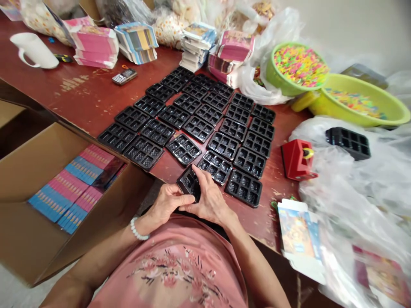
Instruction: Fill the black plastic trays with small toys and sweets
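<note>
The left hand [164,204] and right hand [212,200] grip a black compartment tray [187,181] just below the frame's centre, near rows of similar trays [244,188] on a red desk [81,99]. Light, even edge pressure should spare its thin-looking walls.

Before me I see a reddish-brown table [93,100] reaching toward a plain, pale wall [359,30] on my right, its top scuffed with lighter worn patches [73,82] under fairly bright light, while low on my left shows a small stretch of greyish floor [13,295].
</note>
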A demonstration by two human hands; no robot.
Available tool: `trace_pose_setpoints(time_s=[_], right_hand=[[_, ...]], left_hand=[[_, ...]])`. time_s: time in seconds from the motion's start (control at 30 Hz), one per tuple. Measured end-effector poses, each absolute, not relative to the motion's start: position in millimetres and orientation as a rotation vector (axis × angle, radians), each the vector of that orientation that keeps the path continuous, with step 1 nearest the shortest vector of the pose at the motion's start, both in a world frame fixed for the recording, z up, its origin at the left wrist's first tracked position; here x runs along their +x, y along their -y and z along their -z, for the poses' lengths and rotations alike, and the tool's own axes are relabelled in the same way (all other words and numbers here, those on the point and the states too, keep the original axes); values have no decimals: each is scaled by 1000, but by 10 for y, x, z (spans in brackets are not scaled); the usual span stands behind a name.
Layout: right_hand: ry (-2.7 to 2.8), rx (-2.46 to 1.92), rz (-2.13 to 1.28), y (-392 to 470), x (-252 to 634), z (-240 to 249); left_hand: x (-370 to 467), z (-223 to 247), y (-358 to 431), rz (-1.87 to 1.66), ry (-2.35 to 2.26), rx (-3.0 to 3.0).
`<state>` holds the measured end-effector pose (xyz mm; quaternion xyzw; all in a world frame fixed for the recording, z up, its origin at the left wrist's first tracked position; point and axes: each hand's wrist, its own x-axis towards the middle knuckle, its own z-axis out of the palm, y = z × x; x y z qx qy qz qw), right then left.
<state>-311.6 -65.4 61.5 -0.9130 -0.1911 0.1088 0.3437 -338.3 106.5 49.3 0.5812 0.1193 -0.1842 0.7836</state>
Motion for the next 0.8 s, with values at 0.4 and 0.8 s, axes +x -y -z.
trace_pose_setpoints(time_s=[0.4, 0.8], right_hand=[[500, -2238, -421, 347, -3080, -715], [180, -1906, -293, 992, -2993, -860]], left_hand=[[-3460, -551, -1352, 388, -143, 1486], [-3420, -276, -1575, 297, -529, 1218]])
